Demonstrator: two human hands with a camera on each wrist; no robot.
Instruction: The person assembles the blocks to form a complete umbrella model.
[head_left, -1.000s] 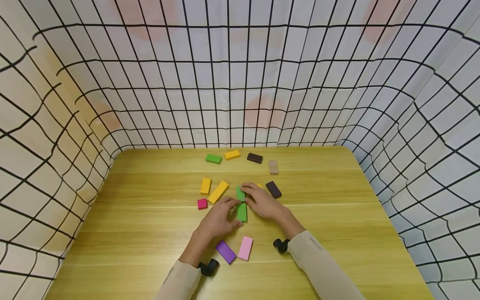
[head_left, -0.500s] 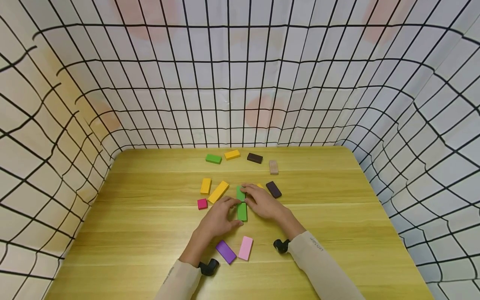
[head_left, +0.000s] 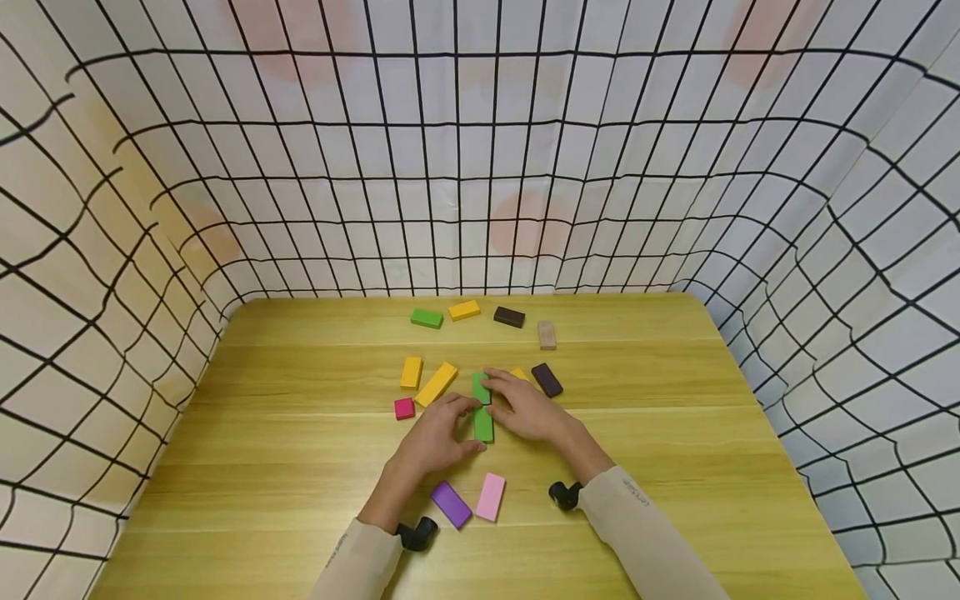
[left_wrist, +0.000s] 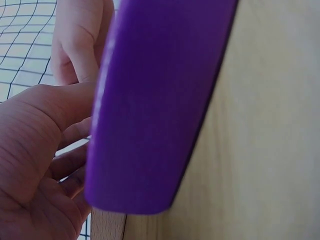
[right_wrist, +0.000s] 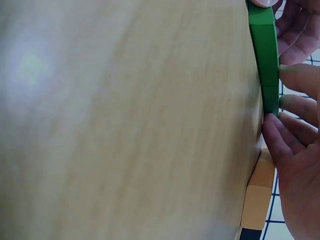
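Two green blocks lie end to end on the wooden table. My left hand (head_left: 438, 433) pinches the nearer green block (head_left: 483, 426) by its ends, thumb at the front and fingertips by the joint. On the farther green block (head_left: 481, 388), my right hand (head_left: 528, 410) grips with its thumb near the joint and fingers at the far end. In the right wrist view, the green blocks (right_wrist: 264, 45) form one straight row between both hands. A purple block (left_wrist: 155, 105) fills the middle of the left wrist view and hides part of the left hand.
Close to the front lie a purple block (head_left: 452, 505) and a pink block (head_left: 491, 497). Yellow blocks (head_left: 437, 384) and a red cube (head_left: 404, 408) sit left; a dark block (head_left: 547, 379) sits right. More blocks lie farther back, before a grid-patterned cloth (head_left: 450, 200).
Hardly anything differs. The right hand and wrist have shifted very slightly to the right; the left hand and the two green blocks hold nearly the same place.
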